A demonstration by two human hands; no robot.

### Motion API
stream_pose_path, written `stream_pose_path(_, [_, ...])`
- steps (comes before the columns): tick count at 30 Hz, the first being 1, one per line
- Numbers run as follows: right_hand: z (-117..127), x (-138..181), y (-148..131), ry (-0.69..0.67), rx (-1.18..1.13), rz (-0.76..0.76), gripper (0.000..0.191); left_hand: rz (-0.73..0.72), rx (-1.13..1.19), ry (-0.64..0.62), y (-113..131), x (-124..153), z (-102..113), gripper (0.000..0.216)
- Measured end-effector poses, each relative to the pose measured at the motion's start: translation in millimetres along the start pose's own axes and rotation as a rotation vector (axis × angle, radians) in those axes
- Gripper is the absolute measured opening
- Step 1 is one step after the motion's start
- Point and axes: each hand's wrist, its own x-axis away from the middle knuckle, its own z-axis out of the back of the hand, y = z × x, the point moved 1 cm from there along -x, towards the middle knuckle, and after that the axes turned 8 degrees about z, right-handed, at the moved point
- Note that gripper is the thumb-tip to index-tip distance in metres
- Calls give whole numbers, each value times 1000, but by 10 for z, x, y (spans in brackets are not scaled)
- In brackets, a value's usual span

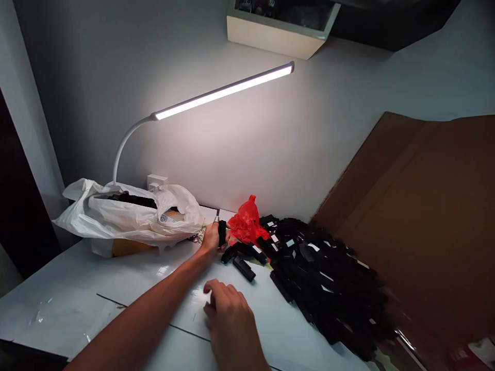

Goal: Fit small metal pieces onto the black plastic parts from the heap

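Note:
My left hand (211, 239) reaches forward to the back of the table. Its fingers are closed around a small black piece (221, 233), whose kind I cannot make out. A thin silver tip (216, 219) sticks up beside that hand. Nearer to me, my right hand (231, 320) hovers over the white tabletop, fingers loosely bent, with a gap between thumb and index finger and nothing visible in it. A single black ribbed piece (244, 269) lies ahead of it. To the right spreads a large heap of black pieces (328, 278), some bearing white labels.
A crumpled red plastic bag (246, 220) sits against the heap. At left stands a stuffed white plastic bag (131, 219) beneath a lit desk lamp (224, 91). Brown cardboard (425, 206) leans at right. A wall shelf (274, 33) hangs above.

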Motion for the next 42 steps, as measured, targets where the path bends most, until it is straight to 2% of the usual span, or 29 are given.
stream_pose_path(2, [168, -42, 79, 24, -24, 2, 43, 46, 16, -13, 21, 22, 9, 31])
stream_pose_path(6, [616, -237, 248, 23, -165, -2, 16, 116, 4, -28, 35, 47, 3, 38])
stream_pose_path(10, [897, -705, 442, 128, -475, 167, 12, 103, 3, -14, 40, 59, -7, 45])
stream_pose_path(12, [882, -973, 576, 153, -619, 213, 18, 87, -17, -28, 27, 50, 5, 49])
stream_pose_path(15, [694, -1267, 788, 232, -884, 183, 28, 94, -92, -90, -12, 18, 34, 58])
stream_pose_path(17, [517, -1351, 894, 302, -977, 128, 30, 97, -135, -108, -34, -2, 48, 62])
stream_pose_path(20, [299, -1352, 960, 340, -1055, 73, 28, 69, -139, -47, -43, -12, 45, 56])
stream_pose_path(23, [225, -1323, 968, 357, -1083, 46, 25, 62, -143, -28, -42, -17, 18, 47])
stream_pose_path(34, [273, -1306, 970, 326, -1040, 53, 27, 76, -146, 15, -67, -42, 21, 46])
stream_pose_path(42, [286, -1291, 939, 332, -1005, 90, 28, 43, -103, 94, -65, -45, 17, 34])
